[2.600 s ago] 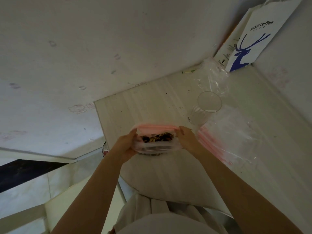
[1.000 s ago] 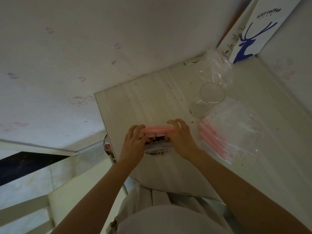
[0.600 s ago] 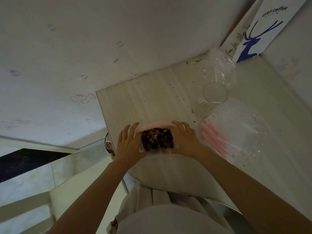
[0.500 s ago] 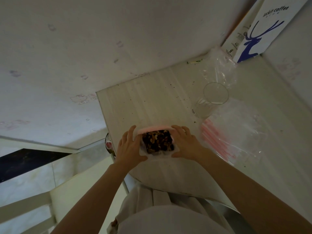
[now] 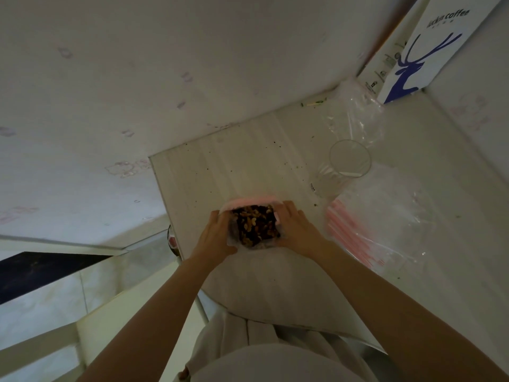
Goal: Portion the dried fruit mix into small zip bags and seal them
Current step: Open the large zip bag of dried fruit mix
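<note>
At frame centre, the left hand [image 5: 216, 234] and right hand [image 5: 298, 231] are pressing straight fingers against both sides of the filled bag [image 5: 256, 226] lying on the table [image 5: 220, 175].

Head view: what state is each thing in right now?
Filled zip bag: flat on table, seal unclear.
Left hand: resting on bag's left edge.
Right hand: resting on bag's right edge.
Glass: upright, empty.
Spare zip bags: stacked flat, empty.
Paper bag: standing upright.
</note>
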